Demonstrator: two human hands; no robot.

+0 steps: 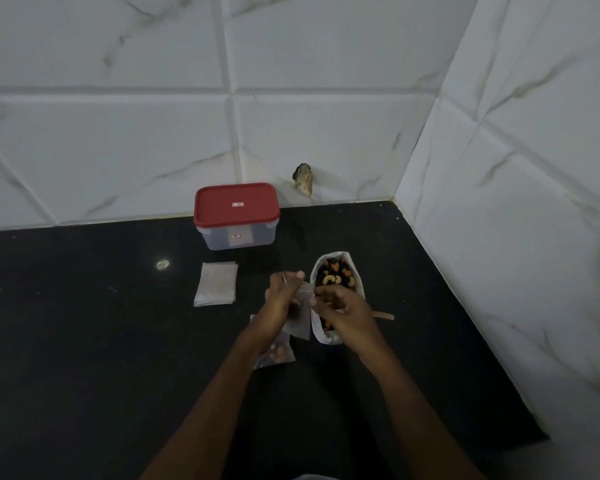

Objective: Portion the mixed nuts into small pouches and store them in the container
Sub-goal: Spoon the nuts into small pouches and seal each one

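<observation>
- White marble tiles are seen behind a black counter [84, 341], in a corner of the room.
- A small clear pouch [300, 318] is held up over the middle of the counter by both hands.
- The top edge of the pouch is pinched by the fingers of the left hand [282, 303] and the right hand [340, 306]; it looks as if the top is being opened or pressed shut.
- The top should be held level, so no nuts are spilled.
- The mixed nuts [336, 275] are seen in a white open bag [357, 282], near the right edge: pale curved ones, orange bits and dark bits.
- A filled pouch [274, 353] is lying under the left wrist.
- Empty pouches [216, 284] are stacked to the left.
- The container [236, 216], with its red lid on, is set at the back edge.
</observation>
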